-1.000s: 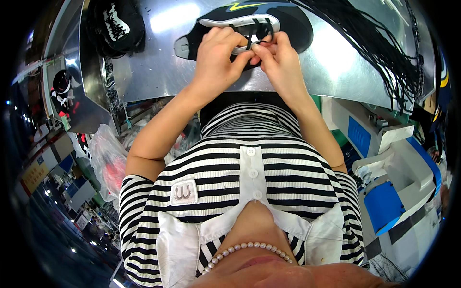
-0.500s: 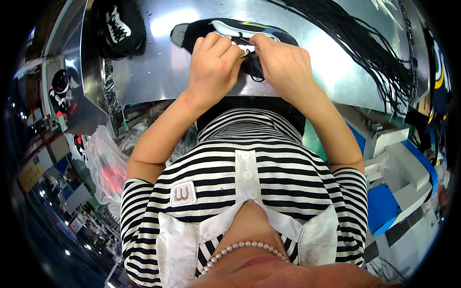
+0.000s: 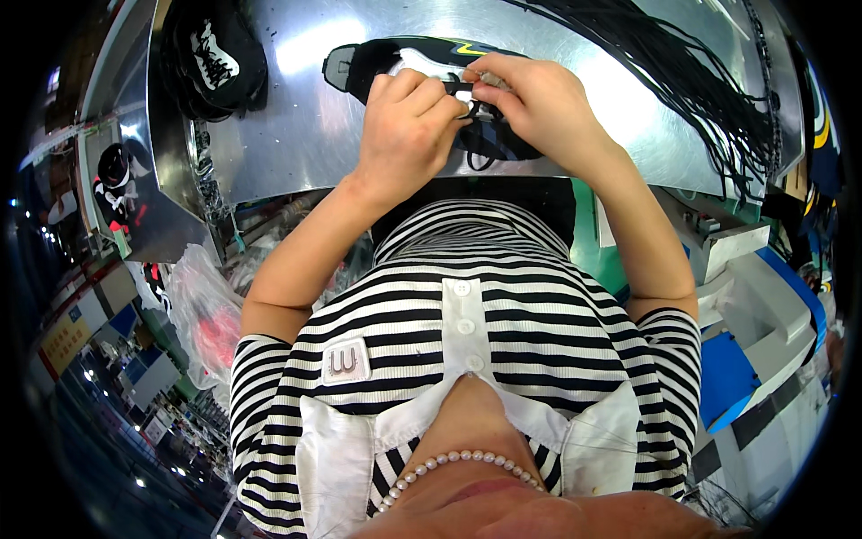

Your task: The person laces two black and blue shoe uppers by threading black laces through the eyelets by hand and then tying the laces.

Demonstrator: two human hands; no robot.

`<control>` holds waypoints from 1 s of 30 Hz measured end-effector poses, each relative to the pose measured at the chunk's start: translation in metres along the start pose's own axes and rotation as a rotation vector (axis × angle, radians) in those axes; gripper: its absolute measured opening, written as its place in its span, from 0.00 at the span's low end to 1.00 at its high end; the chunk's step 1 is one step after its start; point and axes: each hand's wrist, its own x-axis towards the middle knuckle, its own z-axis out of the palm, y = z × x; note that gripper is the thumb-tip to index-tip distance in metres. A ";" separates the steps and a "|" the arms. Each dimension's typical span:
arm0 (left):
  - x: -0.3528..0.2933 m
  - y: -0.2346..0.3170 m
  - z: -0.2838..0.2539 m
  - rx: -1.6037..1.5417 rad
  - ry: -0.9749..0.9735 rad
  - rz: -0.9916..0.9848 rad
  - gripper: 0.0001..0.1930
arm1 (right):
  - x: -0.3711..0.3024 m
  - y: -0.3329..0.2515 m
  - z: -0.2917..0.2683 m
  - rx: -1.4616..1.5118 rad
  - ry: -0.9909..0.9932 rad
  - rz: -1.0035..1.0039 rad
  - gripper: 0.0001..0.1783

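A black shoe upper (image 3: 364, 76) with white panels and yellow trim lies on its side on the steel table, its grey end toward the left. My left hand (image 3: 409, 126) is closed on the upper's lacing edge, fingertips partly hidden behind the knuckles. From the right, my right hand (image 3: 548, 108) pinches a black shoelace (image 3: 461, 87) between thumb and forefinger. A tan wrap seems to sit round a finger of that hand. A loop of lace (image 3: 479, 160) hangs from the upper toward the table's near edge.
Laced black-and-white shoe uppers (image 3: 215, 63) are stacked at the table's (image 3: 287, 148) far left. Many black laces (image 3: 664, 81) lie in a bundle at the right. Below the left side is a clear plastic bag (image 3: 202, 305); a white-and-blue machine (image 3: 763, 305) stands right.
My right hand has opened out slightly from my left, and a stretch of black lace now shows between them. The upper has tilted, showing more of its dark near side.
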 end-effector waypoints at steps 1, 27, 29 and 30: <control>-0.001 0.000 0.000 0.007 0.003 0.008 0.09 | -0.001 -0.002 0.000 -0.033 0.008 0.000 0.08; 0.008 0.009 0.004 -0.085 -0.050 0.086 0.08 | 0.011 0.018 -0.111 0.911 0.676 -0.154 0.04; 0.008 0.009 0.005 -0.076 -0.051 0.082 0.08 | 0.005 0.011 -0.092 1.021 0.698 -0.127 0.04; 0.007 0.008 0.006 -0.073 -0.049 0.086 0.08 | 0.005 0.010 -0.085 0.973 0.759 -0.184 0.05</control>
